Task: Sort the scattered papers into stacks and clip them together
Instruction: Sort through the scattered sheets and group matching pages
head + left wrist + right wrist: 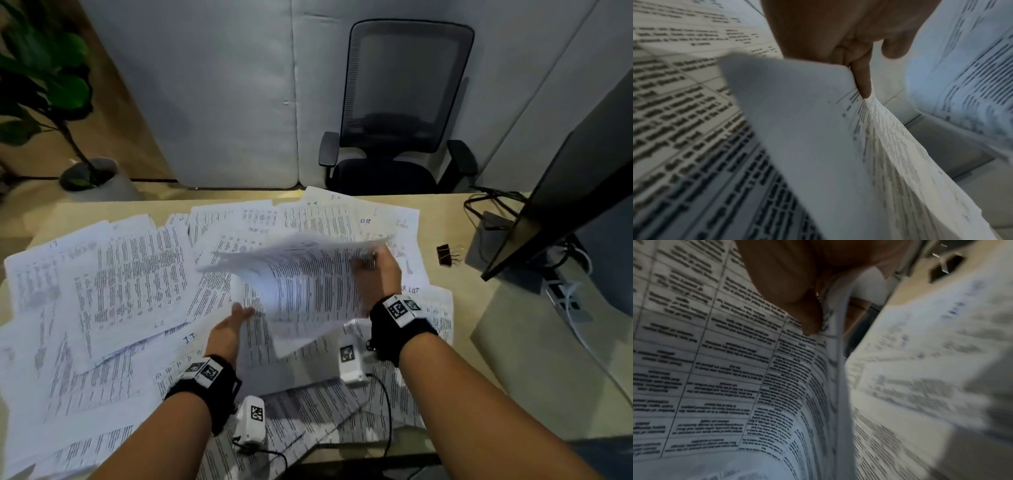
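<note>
Printed papers (120,274) lie scattered and overlapping over most of the table (534,349). My right hand (371,262) holds a sheaf of sheets (308,274) lifted above them, gripping its right edge. In the right wrist view the thumb (810,321) presses on the printed sheaf (735,369), with fingers behind it. My left hand (241,313) is flat and open at the sheaf's lower left corner. In the left wrist view a straight finger (862,79) touches the sheaf's edge (890,146). A black binder clip (447,255) lies on bare table to the right, also seen in the right wrist view (945,267).
A dark monitor (565,192) stands at the right edge, with cables and a power strip (561,294) behind it. An office chair (400,113) faces the table's far side. A potted plant (51,85) is at the far left. Bare table shows at the right front.
</note>
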Available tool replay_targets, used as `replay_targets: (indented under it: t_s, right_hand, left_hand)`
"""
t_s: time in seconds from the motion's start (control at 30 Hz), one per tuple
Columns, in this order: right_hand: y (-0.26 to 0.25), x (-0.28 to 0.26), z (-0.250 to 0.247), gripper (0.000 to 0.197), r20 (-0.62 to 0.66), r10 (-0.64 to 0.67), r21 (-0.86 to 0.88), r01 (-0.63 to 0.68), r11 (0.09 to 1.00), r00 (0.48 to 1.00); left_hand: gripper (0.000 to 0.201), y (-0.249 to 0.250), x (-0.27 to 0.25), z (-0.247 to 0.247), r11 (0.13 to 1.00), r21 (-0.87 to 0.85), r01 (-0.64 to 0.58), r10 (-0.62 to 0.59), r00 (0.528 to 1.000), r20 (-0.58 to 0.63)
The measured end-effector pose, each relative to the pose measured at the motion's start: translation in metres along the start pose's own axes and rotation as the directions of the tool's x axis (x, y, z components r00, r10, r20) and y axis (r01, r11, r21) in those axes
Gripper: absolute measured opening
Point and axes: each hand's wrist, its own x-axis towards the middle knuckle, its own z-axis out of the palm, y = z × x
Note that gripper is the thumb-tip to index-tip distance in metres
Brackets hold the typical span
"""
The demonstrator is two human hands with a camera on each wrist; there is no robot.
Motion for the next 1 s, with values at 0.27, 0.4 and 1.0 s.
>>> replay_targets:
  t_s: [0.27, 0.4, 1.0]
  right_hand:
    - [0.037, -0.028, 0.033, 0.006, 0.131, 0.139, -0.145, -0.12, 0.982, 0.981]
    - [0.034, -0.023, 0.032, 0.009, 0.173, 0.141, -0.281, -0.088, 0.956, 0.975]
    - [0.069, -0.018, 0.04, 0.047, 0.059, 0.409, -0.569, -0.306, 0.763, 0.911]
  left_hand:
    - [0.02, -0.012, 0.005, -0.005, 0.995, 0.089, -0.042, 0.056, 0.984, -0.171]
    - [0.03, -0.011, 0.006, -0.016, 0.994, 0.109, -0.003, 0.03, 0.97, -0.242]
    - [0.045, -0.026, 0.023, -0.041, 0.978, 0.203, 0.036, 0.006, 0.979, -0.203]
